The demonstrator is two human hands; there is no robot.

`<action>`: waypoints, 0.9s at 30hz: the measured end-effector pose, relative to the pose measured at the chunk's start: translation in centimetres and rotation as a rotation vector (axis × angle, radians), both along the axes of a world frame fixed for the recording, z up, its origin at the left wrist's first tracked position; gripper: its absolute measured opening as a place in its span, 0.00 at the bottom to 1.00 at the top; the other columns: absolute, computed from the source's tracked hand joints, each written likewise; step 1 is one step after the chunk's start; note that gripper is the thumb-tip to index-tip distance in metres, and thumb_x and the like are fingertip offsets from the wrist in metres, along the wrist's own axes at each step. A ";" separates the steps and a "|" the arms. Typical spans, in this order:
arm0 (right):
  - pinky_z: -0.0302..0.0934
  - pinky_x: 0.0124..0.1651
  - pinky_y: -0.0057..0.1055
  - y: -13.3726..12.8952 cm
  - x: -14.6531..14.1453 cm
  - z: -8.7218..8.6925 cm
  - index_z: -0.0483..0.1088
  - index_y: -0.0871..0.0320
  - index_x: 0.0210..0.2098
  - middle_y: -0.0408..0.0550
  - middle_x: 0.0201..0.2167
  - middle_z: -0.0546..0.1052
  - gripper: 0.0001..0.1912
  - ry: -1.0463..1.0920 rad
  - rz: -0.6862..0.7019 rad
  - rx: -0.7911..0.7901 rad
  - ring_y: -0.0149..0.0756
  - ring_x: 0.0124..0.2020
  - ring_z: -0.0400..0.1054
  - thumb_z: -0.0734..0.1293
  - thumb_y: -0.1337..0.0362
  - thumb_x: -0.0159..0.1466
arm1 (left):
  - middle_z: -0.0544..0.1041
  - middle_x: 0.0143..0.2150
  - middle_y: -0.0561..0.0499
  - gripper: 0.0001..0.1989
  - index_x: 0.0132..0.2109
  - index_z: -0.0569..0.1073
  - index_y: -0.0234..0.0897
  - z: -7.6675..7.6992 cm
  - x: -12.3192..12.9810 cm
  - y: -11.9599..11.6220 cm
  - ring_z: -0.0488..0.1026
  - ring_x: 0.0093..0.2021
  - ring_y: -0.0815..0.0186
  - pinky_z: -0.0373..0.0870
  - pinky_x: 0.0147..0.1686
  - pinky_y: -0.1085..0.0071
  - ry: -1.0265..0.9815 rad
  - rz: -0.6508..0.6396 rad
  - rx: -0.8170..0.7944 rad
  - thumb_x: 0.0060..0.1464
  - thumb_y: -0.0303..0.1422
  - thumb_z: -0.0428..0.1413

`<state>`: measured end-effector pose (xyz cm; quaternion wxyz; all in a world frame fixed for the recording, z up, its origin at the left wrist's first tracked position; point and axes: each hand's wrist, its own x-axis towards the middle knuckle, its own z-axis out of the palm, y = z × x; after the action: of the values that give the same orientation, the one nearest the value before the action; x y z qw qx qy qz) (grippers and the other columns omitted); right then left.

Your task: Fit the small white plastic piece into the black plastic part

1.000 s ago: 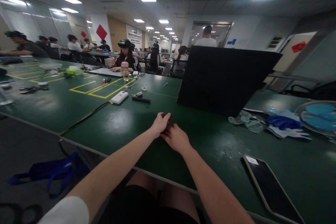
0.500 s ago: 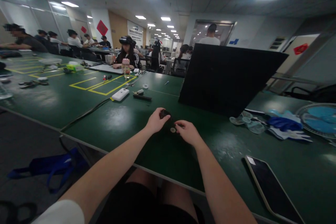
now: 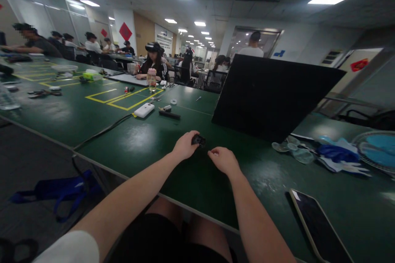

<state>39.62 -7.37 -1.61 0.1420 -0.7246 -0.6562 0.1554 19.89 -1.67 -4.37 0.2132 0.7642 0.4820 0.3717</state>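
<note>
My left hand (image 3: 186, 145) is closed around a small black object (image 3: 198, 140) above the green table (image 3: 135, 139). Just to its right, my right hand (image 3: 224, 159) has its fingers pinched together, with a small pale bit showing between them that is too small to name. A gap separates the right fingertips from the black object. Beyond the hands lie a black bar (image 3: 169, 114) and a white box-shaped device (image 3: 144, 110) with a cable.
A large black panel (image 3: 271, 94) stands behind my right hand. At the right are clear plastic pieces (image 3: 300, 154), blue and white gloves (image 3: 338, 154) and a phone (image 3: 321, 226). A bottle (image 3: 151, 80) stands farther back, near a seated person (image 3: 154, 63).
The round pale piece near my right fingertips no longer shows. My right hand has moved slightly away from the black object, which is now more visible. The view has shifted slightly.
</note>
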 end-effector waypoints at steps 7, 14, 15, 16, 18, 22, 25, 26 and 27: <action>0.61 0.31 0.31 -1.2 -0.4 1.0 0.76 0.54 0.48 0.48 0.37 0.80 0.19 0.174 -0.056 0.194 0.37 0.31 0.72 0.58 0.54 0.70 | 0.78 0.53 0.48 0.26 0.60 0.69 0.45 -0.1 0.2 -0.6 0.75 0.53 0.56 0.69 0.55 0.60 0.110 -0.097 -0.022 0.54 0.33 0.61; 0.64 0.38 0.32 -1.5 -2.0 0.3 0.75 0.51 0.48 0.47 0.42 0.78 0.13 0.063 0.129 0.318 0.37 0.38 0.72 0.62 0.57 0.68 | 0.79 0.52 0.49 0.25 0.59 0.70 0.45 -0.4 0.6 -1.1 0.77 0.50 0.58 0.72 0.51 0.63 0.099 -0.248 -0.025 0.54 0.37 0.61; 0.64 0.39 0.32 -1.4 -1.9 0.3 0.73 0.51 0.50 0.48 0.43 0.78 0.13 0.063 0.085 0.334 0.38 0.39 0.72 0.63 0.57 0.68 | 0.79 0.52 0.49 0.25 0.59 0.69 0.45 -0.4 0.6 -1.1 0.77 0.50 0.58 0.73 0.51 0.63 0.101 -0.242 -0.025 0.54 0.37 0.61; 0.65 0.39 0.33 -1.3 -1.7 0.3 0.73 0.52 0.50 0.48 0.44 0.78 0.14 0.060 0.040 0.343 0.38 0.40 0.72 0.64 0.57 0.67 | 0.79 0.51 0.49 0.26 0.59 0.69 0.46 -0.4 0.6 -1.1 0.77 0.50 0.58 0.73 0.51 0.63 0.108 -0.241 -0.025 0.53 0.37 0.61; 0.65 0.39 0.33 -1.2 -1.3 0.2 0.74 0.53 0.47 0.49 0.43 0.78 0.13 0.053 -0.015 0.329 0.39 0.40 0.72 0.66 0.56 0.66 | 0.79 0.51 0.49 0.26 0.59 0.69 0.46 -0.4 0.6 -1.1 0.77 0.49 0.58 0.72 0.51 0.62 0.128 -0.249 -0.015 0.53 0.37 0.61; 0.65 0.39 0.34 -0.8 -0.8 0.1 0.76 0.54 0.42 0.50 0.41 0.78 0.13 0.122 -0.030 0.307 0.41 0.40 0.72 0.68 0.53 0.63 | 0.79 0.51 0.50 0.25 0.59 0.70 0.46 -0.2 0.6 -1.2 0.77 0.50 0.58 0.72 0.52 0.62 0.160 -0.257 0.015 0.54 0.38 0.61; 0.65 0.44 0.35 -0.5 -0.6 0.1 0.76 0.56 0.46 0.52 0.44 0.78 0.16 0.240 -0.096 0.409 0.41 0.42 0.72 0.65 0.55 0.65 | 0.80 0.50 0.50 0.25 0.58 0.70 0.46 0.0 0.7 -1.3 0.77 0.49 0.58 0.71 0.52 0.62 0.187 -0.225 0.026 0.53 0.37 0.61; 0.65 0.45 0.35 -0.4 -0.6 0.1 0.76 0.57 0.47 0.53 0.46 0.77 0.16 0.285 -0.117 0.446 0.41 0.43 0.72 0.63 0.56 0.66 | 0.80 0.50 0.50 0.25 0.58 0.70 0.46 0.1 0.7 -1.4 0.77 0.49 0.57 0.71 0.51 0.62 0.197 -0.213 0.030 0.53 0.37 0.61; 0.65 0.47 0.35 -0.4 -0.5 0.2 0.76 0.58 0.47 0.54 0.46 0.77 0.17 0.322 -0.128 0.470 0.41 0.44 0.72 0.61 0.57 0.67 | 0.80 0.50 0.50 0.25 0.58 0.70 0.45 0.2 0.7 -1.5 0.77 0.49 0.57 0.71 0.51 0.62 0.207 -0.203 0.036 0.53 0.37 0.61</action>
<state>39.11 -7.75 -1.37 0.4178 -0.6777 -0.5963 0.1026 20.59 -3.16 -4.13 0.1851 0.8469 0.4150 0.2763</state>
